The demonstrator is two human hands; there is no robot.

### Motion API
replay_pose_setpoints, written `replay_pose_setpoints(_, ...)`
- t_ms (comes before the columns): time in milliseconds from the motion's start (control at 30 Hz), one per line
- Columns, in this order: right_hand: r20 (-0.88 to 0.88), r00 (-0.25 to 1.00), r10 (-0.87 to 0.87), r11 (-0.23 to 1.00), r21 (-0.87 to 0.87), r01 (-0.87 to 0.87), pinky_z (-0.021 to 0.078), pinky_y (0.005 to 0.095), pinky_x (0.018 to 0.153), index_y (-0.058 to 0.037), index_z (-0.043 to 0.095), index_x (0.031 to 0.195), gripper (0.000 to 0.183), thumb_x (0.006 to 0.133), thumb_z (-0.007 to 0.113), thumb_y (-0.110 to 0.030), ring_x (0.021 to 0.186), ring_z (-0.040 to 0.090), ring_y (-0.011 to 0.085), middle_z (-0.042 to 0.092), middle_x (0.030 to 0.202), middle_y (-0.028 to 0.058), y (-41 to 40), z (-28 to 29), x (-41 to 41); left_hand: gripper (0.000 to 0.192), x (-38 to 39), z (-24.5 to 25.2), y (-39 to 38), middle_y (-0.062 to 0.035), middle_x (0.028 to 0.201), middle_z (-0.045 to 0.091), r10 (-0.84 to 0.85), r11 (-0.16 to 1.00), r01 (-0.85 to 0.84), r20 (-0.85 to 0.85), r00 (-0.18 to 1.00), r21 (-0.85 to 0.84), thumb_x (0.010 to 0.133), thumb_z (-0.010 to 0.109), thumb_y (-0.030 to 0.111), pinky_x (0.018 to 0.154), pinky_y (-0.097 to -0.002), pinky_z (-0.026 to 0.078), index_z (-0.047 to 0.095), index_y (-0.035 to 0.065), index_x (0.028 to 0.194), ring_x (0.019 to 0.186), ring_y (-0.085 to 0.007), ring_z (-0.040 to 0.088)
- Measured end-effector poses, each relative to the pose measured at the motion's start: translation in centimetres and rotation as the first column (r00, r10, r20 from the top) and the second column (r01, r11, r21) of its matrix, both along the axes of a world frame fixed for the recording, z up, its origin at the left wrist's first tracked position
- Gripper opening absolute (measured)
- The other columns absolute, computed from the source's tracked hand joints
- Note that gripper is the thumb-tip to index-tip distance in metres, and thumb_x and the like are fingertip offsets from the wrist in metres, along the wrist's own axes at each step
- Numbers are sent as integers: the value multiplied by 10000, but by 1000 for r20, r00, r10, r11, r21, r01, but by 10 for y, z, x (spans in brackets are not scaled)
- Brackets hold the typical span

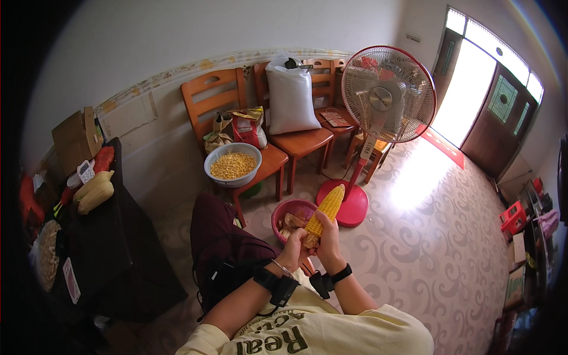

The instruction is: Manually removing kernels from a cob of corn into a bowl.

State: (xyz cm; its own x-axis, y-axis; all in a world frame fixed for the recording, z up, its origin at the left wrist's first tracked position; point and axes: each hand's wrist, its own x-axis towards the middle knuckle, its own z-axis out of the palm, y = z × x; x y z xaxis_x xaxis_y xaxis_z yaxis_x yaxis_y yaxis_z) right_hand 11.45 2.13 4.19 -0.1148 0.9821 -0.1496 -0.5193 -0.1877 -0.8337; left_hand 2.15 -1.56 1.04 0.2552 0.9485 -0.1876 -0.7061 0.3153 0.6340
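A yellow ear of corn (326,213) points up and away between my two hands, above the floor. My left hand (293,248) is at its lower end, the fingers closed around the base, where some kernels look stripped. On the ear's right side my right hand (329,237) grips it, thumb along the kernels. Just behind the hands stands a pink plastic basket (276,217) with husk or cob pieces (290,223) inside. A grey-white basin (212,174) on a wooden chair holds loose corn kernels (233,166).
A standing fan (380,98) with a red base (355,213) is beyond the basket. Wooden chairs (284,162) line the wall, bearing a white sack (290,100) and food bags (249,132). On the left, a dark table (128,222) carries husked-looking ears (94,191) and a bag (46,253).
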Motion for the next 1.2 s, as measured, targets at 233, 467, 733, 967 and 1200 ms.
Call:
replay_pose_setpoints(233,-10,1000,-12,999,-38,11,410,236,327,-67,448,942,199,836,531,-213,422,507,137,534,689,56,2,-2,0,267,0,-8,3,-50,740,563,27,999,-27,3,1000,-32,873,332,229,551,-251,428,521,46,919,593,-133,508)
replay_pose_setpoints(467,-79,994,-75,996,50,79,474,270,540,-21,398,1025,336,812,587,-199,641,551,151,528,816,82,7,-10,0,311,-1,-9,5,-65,873,576,-5,1000,5,-93,996,-5,905,343,280,640,-274,482,495,44,1039,728,-147,572)
replay_pose_setpoints(733,46,962,-268,954,156,258,453,268,669,-7,364,1057,397,808,623,-174,773,529,141,508,913,78,7,-7,-1,320,3,-8,5,-56,1047,566,243,964,-203,-266,933,170,917,481,342,745,-284,509,482,66,1079,923,-134,583)
replay_pose_setpoints(967,114,945,-308,934,225,277,438,258,668,-34,363,1066,374,826,620,-159,776,507,127,492,902,53,0,2,-4,252,4,-7,4,-31,931,577,414,906,-375,-233,880,195,863,602,223,651,-217,488,493,51,1012,787,-80,569)
replay_pose_setpoints(1200,126,945,-302,919,301,254,462,257,642,-20,314,1037,408,823,629,-166,748,543,142,521,882,81,-1,4,-5,211,2,-11,5,-36,903,552,426,901,-388,-234,874,193,864,596,187,702,-253,509,468,51,962,798,-99,569)
